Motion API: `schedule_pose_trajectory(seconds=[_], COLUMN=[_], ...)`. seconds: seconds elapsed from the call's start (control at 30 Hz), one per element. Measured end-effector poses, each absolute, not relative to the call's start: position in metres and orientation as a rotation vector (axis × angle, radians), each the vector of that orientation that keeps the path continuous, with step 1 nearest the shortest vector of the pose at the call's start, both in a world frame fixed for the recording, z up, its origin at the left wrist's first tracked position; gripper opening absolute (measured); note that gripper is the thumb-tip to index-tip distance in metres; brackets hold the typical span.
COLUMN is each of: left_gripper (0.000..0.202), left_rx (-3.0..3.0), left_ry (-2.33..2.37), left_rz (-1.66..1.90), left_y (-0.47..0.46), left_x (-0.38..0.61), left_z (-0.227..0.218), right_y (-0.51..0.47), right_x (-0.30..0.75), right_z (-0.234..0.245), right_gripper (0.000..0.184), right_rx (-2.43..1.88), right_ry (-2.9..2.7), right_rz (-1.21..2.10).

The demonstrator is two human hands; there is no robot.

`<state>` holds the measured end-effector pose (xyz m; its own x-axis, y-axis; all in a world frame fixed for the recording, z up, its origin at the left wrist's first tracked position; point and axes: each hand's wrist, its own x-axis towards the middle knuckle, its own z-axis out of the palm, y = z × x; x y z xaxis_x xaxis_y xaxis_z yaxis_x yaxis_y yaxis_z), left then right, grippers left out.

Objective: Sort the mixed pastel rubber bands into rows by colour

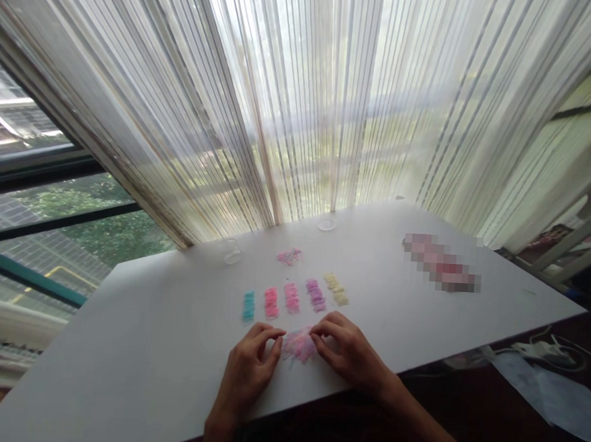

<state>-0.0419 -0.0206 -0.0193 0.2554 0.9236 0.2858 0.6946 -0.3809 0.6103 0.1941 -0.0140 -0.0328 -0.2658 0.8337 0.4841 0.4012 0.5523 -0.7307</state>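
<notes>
A loose pile of thin, small pieces point(300, 346) in pink, lilac and pale blue lies on the white table, close to its front edge. At its left side is my left hand point(250, 365), thumb and index finger curled into a pinch. My right hand point(345, 347) is at the pile's right side, also pinching, its fingertips over the pieces. Whatever sits between the fingertips is too small to make out. Just beyond stand sorted bundles in a row: teal point(248, 306), hot pink point(271, 303), light pink point(291, 298), purple point(315, 295) and cream point(336, 289).
A second mixed pile point(289, 256) lies behind the row. Clear round lids or dishes point(326, 224) rest near the curtain point(322, 116), at the table's back edge. A blurred pink object point(442, 263) lies to the right. Cables point(550, 353) hang beyond the table's right front edge.
</notes>
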Motion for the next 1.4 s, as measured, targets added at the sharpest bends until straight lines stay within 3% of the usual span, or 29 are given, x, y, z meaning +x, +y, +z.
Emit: schedule_pose_trajectory(seconds=[0.6, 0.9, 1.4], left_gripper=[0.013, 0.020, 0.014], left_rx=[2.320, 2.186, 2.104], left_ry=[1.556, 1.433, 1.218], left_rz=[0.891, 1.007, 1.026], left_y=[-0.029, -0.030, -0.020], left_x=[-0.031, -0.036, -0.020], left_z=[-0.025, -0.021, -0.024], right_y=[-0.017, -0.015, -0.012], right_x=[0.193, 0.193, 0.193], right_z=[-0.028, -0.034, -0.039], right_gripper=[0.021, 0.016, 0.007], right_rx=[-0.912, -0.922, -0.914], right_ry=[-2.081, -2.047, -1.925], right_rz=[0.531, 0.517, 0.486])
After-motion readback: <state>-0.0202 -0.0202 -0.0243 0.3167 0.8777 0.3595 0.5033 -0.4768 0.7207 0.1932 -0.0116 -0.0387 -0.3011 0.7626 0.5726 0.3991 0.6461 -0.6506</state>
